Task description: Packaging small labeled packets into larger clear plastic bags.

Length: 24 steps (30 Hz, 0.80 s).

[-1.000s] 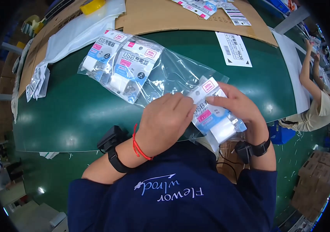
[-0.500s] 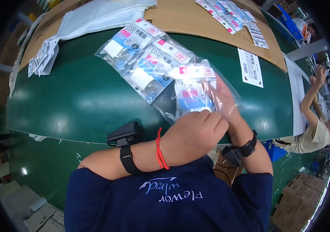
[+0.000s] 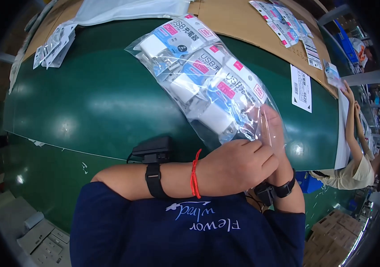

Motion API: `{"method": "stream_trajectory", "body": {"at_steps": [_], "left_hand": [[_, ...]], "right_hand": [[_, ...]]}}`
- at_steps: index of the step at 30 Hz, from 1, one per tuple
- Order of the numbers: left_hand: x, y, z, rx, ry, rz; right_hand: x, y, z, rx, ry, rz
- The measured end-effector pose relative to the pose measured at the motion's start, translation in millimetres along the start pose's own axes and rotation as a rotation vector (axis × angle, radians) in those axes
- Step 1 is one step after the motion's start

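A large clear plastic bag (image 3: 283, 140) lies slanted on the green table. Inside it, several carded USB charger packs overlap in a row, white plugs showing under blue and pink cards. My left hand (image 3: 248, 162) is closed at the bag's near edge, its fingers pinching the plastic. Through the film I see my right hand (image 3: 271, 127) in the bag's near right end, fingers at the corner of the nearest charger pack (image 3: 236, 95). Part of that grip is blurred by glare on the plastic.
Cardboard (image 3: 234, 24) covers the table's far side, with more charger packs (image 3: 283, 24) on it. A white printed label sheet (image 3: 301, 86) lies at right. White cards (image 3: 56, 46) and clear bags (image 3: 127, 9) are at far left. Another person's arm (image 3: 352, 127) reaches in at right.
The nearest charger pack has gone deeper into the bag, now lying beside the others. Both hands have shifted slightly right and nearer. The other person's hand now holds a pack.
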State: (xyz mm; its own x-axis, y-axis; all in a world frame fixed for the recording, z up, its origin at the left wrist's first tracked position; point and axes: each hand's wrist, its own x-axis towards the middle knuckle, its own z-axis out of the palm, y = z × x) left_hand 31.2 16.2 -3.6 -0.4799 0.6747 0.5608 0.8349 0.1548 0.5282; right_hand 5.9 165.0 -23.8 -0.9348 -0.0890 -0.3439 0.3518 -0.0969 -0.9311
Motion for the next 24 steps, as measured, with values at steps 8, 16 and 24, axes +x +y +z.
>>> {"method": "stream_trajectory", "body": {"at_steps": [8, 16, 24], "left_hand": [[7.2, 6.5, 14.2, 0.076, 0.144, 0.136], [-1.1, -10.3, -24.9, -0.038, 0.052, 0.018], [-5.7, -63.0, -70.6, 0.485, -0.179, -0.318]], "right_hand": [[24.9, -7.7, 39.0, 0.178, 0.049, -0.095], [-4.5, -11.0, 10.9, -0.036, -0.059, -0.080], [-74.2, -67.3, -71.9, -0.415, -0.627, 0.015]]}}
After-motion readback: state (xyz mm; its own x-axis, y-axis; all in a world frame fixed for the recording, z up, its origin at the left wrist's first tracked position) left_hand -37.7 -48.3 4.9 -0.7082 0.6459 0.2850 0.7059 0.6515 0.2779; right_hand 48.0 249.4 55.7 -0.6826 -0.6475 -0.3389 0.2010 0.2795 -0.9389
